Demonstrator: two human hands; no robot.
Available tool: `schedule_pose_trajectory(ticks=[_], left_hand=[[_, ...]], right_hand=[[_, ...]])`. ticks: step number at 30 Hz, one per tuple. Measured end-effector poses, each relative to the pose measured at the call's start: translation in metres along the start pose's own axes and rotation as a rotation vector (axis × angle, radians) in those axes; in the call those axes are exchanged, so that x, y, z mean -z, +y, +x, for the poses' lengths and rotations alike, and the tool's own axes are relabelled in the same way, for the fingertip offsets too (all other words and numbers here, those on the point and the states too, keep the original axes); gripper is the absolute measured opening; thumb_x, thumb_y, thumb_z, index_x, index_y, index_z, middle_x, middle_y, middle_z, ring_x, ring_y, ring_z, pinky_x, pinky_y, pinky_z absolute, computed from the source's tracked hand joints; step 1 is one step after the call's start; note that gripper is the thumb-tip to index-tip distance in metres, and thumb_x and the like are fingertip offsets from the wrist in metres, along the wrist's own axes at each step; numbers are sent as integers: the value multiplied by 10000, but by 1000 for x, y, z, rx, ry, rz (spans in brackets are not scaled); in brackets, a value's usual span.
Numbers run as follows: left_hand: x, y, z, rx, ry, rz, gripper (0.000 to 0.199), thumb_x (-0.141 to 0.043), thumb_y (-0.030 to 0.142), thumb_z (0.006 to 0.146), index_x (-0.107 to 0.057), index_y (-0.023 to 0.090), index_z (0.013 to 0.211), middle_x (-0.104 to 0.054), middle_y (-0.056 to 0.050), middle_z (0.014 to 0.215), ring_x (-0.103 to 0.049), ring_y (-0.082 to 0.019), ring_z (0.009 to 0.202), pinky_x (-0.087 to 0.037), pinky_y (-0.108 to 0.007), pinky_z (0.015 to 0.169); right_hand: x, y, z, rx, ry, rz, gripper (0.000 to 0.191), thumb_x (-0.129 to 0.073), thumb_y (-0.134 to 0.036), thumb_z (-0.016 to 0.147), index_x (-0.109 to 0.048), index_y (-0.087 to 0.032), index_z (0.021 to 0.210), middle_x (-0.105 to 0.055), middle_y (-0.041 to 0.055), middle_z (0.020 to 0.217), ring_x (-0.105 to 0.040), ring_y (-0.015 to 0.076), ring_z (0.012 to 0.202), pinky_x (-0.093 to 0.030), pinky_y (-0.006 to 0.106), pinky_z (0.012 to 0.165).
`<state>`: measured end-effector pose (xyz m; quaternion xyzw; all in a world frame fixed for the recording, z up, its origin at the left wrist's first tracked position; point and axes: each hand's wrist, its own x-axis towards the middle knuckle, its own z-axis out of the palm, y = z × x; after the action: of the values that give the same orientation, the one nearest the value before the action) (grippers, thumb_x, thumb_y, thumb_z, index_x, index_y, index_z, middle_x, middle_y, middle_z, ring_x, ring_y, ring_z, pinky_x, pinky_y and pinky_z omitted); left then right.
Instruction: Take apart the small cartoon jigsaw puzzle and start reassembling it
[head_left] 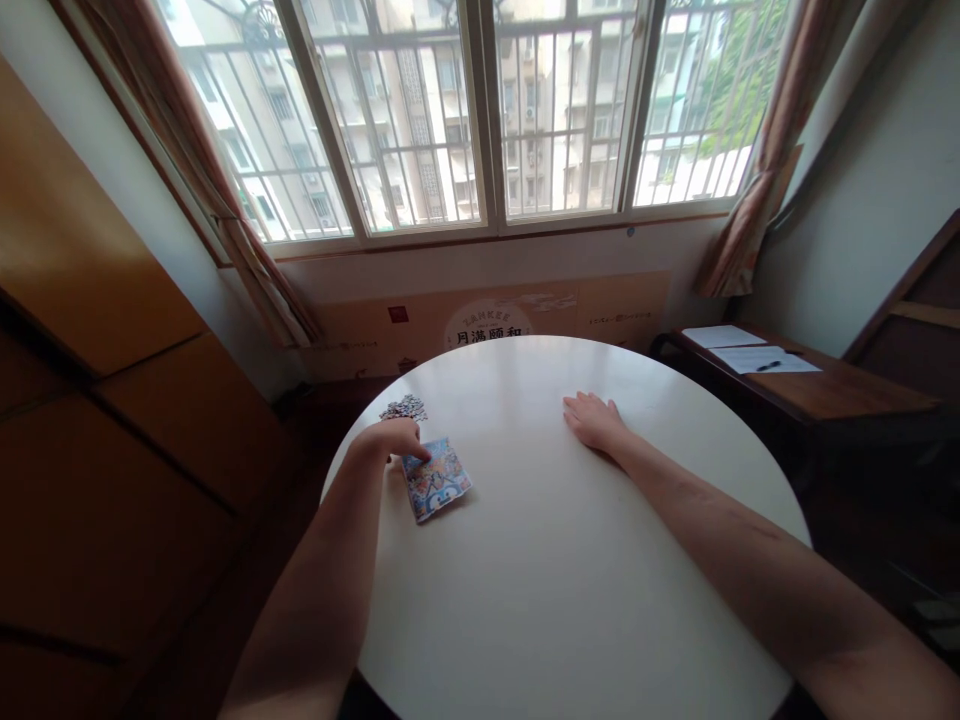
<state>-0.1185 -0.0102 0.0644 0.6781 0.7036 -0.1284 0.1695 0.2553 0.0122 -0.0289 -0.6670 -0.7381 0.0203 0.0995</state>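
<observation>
My left hand (396, 438) is at the left side of the round white table (555, 560), closed on the edge of a colourful printed picture sheet (439, 485). Its thumb presses on the top face, while the other fingers are mostly hidden. A shadow falls under the sheet's near edge. Just beyond this hand lies a small heap of puzzle pieces (406, 406), partly covered by the hand. Right of centre, my right hand (594, 418) rests flat on the tabletop with its fingers stretched out and nothing in it.
A low wooden side table (840, 388) at the right bears papers (750, 358) and a dark pen (769, 366). Behind the round table, a printed cardboard panel (345, 320) stands below the barred window. A wooden cabinet (172, 440) is at the left.
</observation>
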Motion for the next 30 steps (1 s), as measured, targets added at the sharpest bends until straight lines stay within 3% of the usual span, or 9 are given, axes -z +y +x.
schedule_pose_trajectory(ticks=[3,6,10,15,21,25,30], left_hand=[[-2,22,0,-122,4,107,270,-736,401,694,-720,164,821,-727,-100,856,-662,-253,782,-527,-299,666],[-7,49,-6,-254,35,205,246,-694,352,738,-739,160,885,-741,-106,925,-655,-263,885,-500,-306,758],[-20,95,-24,-442,13,276,303,-624,350,815,-745,163,1020,-748,-105,988,-650,-241,867,-474,-295,733],[-39,141,-57,-673,-75,316,326,-601,402,868,-756,164,1027,-756,-92,935,-626,-199,736,-441,-285,652],[-48,164,-96,-841,-146,400,351,-625,439,855,-780,142,960,-751,-96,836,-570,-175,606,-370,-289,527],[-51,172,-111,-846,-188,480,407,-609,478,868,-801,121,910,-737,-104,752,-539,-172,537,-359,-301,489],[-53,174,-119,-836,-159,537,469,-599,536,877,-814,120,904,-744,-124,757,-560,-189,544,-350,-308,478]], right_hand=[[0,1,1,-4,-10,-1,449,-618,-382,983,-538,-207,1388,-490,122,1472,-516,317,1295,-431,578,1069],[0,1,2,-7,-17,-1,458,-620,-383,981,-534,-207,1394,-480,122,1482,-503,322,1308,-418,586,1078],[-1,3,2,2,-9,0,454,-623,-381,979,-537,-202,1388,-494,122,1465,-521,318,1288,-440,577,1060],[-2,5,2,5,7,-1,439,-621,-378,982,-545,-199,1376,-512,122,1444,-541,309,1263,-462,563,1042],[-2,5,3,7,20,-3,435,-621,-378,981,-549,-200,1372,-512,121,1445,-539,308,1266,-458,563,1045],[-2,4,2,8,23,-3,432,-621,-378,982,-550,-198,1369,-519,120,1437,-546,306,1257,-465,559,1038],[-1,4,2,9,25,-4,422,-623,-374,981,-557,-196,1358,-530,119,1421,-561,298,1235,-482,545,1022]])
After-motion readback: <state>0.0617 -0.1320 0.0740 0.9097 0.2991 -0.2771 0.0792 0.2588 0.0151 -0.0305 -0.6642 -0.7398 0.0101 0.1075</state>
